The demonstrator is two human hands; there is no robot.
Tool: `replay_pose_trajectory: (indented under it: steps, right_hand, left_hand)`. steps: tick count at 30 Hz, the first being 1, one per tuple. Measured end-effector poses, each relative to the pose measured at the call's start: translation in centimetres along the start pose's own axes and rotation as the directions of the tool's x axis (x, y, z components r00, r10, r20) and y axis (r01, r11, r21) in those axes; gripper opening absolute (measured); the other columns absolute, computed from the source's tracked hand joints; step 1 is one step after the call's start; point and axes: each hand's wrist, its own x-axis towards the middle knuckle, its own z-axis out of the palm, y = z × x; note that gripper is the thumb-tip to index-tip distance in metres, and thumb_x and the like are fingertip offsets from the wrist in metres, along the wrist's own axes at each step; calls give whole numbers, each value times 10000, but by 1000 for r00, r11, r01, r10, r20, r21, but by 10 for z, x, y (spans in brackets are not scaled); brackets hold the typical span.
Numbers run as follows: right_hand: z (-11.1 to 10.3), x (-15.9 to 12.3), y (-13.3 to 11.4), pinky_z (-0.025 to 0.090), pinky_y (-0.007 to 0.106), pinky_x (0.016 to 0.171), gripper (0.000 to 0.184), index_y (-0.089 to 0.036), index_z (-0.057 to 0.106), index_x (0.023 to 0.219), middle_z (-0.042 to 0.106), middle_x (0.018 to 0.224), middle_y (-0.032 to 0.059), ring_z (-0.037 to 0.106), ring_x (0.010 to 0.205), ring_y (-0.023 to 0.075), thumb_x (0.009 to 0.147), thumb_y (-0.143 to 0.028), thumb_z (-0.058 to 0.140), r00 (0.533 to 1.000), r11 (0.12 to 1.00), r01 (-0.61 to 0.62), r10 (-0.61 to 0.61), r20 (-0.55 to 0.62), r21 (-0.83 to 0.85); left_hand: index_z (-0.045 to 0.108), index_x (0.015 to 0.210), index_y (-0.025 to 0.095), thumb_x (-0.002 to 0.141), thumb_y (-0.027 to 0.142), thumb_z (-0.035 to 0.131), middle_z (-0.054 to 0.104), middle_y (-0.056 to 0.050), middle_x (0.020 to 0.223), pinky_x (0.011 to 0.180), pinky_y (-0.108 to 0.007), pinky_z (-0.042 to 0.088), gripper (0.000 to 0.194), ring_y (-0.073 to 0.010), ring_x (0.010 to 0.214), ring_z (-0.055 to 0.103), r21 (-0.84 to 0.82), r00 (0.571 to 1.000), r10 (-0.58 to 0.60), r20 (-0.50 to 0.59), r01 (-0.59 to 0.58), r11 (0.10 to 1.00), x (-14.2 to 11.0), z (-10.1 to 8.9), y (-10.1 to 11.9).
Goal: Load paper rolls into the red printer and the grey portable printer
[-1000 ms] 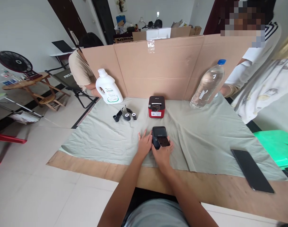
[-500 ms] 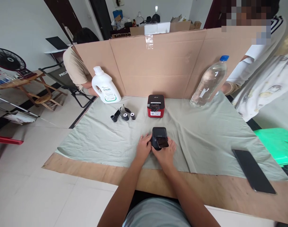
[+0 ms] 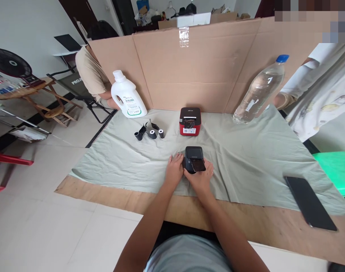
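A small black printer (image 3: pixel 194 153) stands on the grey-green cloth in front of me, with a dark glossy strip of paper (image 3: pixel 199 165) sticking out of its front. My left hand (image 3: pixel 176 169) is closed against its left side, fingers bent. My right hand (image 3: pixel 202 178) grips it from the front and right, the thumb at the front lower edge and the fingers along the right side, partly hidden. Behind it sits a red and black printer (image 3: pixel 190 121) with a dark strip at its slot. Several small black paper rolls (image 3: pixel 152 134) lie to the left, some with loose ends.
A white jug (image 3: pixel 129 96) and a large clear bottle with a blue cap (image 3: pixel 260 92) lean near the cardboard screen (image 3: pixel 189 71). A black phone (image 3: pixel 310 202) lies at the right on the wooden table edge (image 3: pixel 112 194). Other people are partly visible behind the screen at both sides.
The camera view has tilted down a little, so the table things sit slightly higher and further right. Both hands keep their hold around the black printer.
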Motion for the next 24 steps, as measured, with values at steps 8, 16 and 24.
replay_pose_trajectory:
  steps: [8, 16, 24]
  right_hand:
    - [3, -3, 2, 403, 558, 985, 873, -115, 420, 1350, 509, 1226, 196, 468, 1191, 387, 640, -509, 739, 1000, 1000, 10, -10, -17, -13]
    - [4, -4, 6, 406, 562, 974, 769, -107, 435, 1294, 522, 1190, 196, 452, 1201, 393, 677, -483, 699, 995, 993, 99, -99, 5, -64]
    - [2, -2, 7, 389, 570, 984, 725, -94, 498, 1223, 533, 1150, 198, 466, 1162, 399, 682, -531, 706, 994, 993, 101, -100, 35, -57]
  left_hand:
    - [591, 1435, 247, 817, -33, 365, 568, -21, 1502, 1319, -511, 144, 715, -199, 1472, 458, -187, 999, -42, 28, 46, 981, 1, -1, -3]
    - [622, 1403, 262, 763, -44, 352, 588, 16, 1475, 1323, -516, 83, 760, -184, 1509, 395, -188, 996, -40, 75, 54, 981, 9, 0, -7]
    - [597, 1427, 315, 749, -18, 364, 577, 37, 1487, 1306, -568, 79, 790, -208, 1525, 372, -86, 995, -34, 90, 41, 995, 9, -4, -3]
